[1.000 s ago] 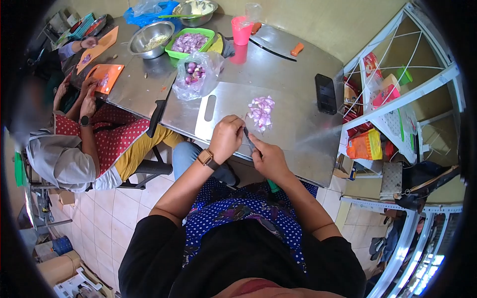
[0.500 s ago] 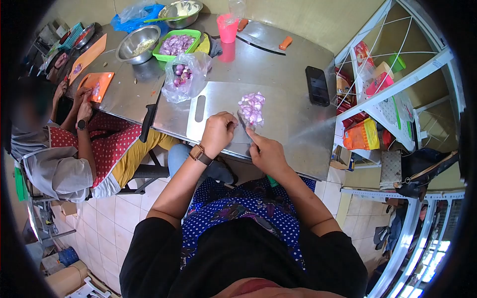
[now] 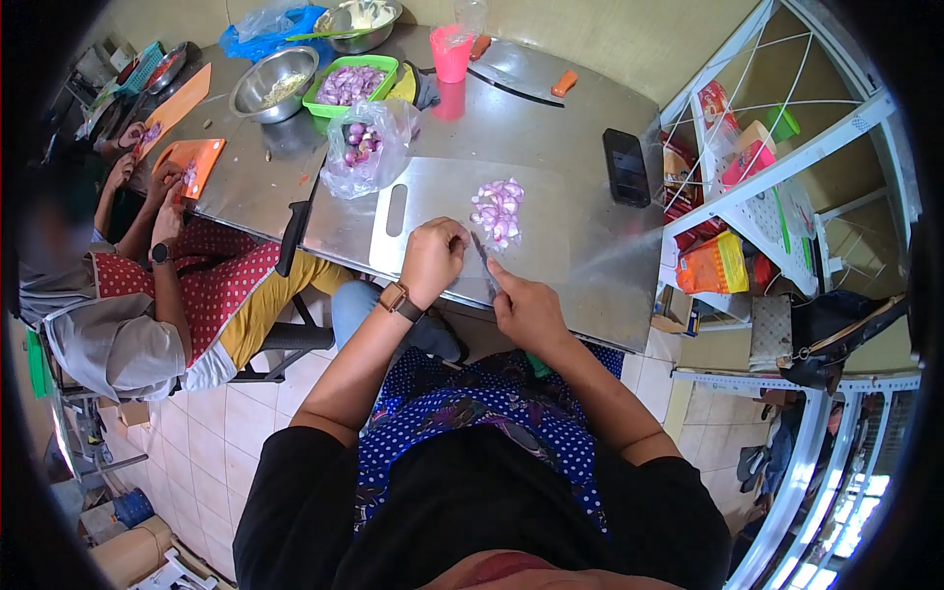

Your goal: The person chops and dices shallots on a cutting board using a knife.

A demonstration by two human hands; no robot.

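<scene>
Metal is gleaming on the counter (image 3: 511, 128) in the head view, with a phone (image 3: 626, 167) lying towards its right side. Your hands are working close but apart: your right hand (image 3: 529, 313) is gripping a knife (image 3: 481, 247), while your left hand (image 3: 434, 258) is curling beside the blade; whether it is pinching anything is too small to tell. Cut purple onion pieces (image 3: 498, 208) are lying on the cutting board (image 3: 433, 192), and more are filling a green tray (image 3: 320, 111). Whole onions (image 3: 362, 144) are sitting in a clear bag (image 3: 393, 147), so the cutting is looking well advanced but unfinished.
</scene>
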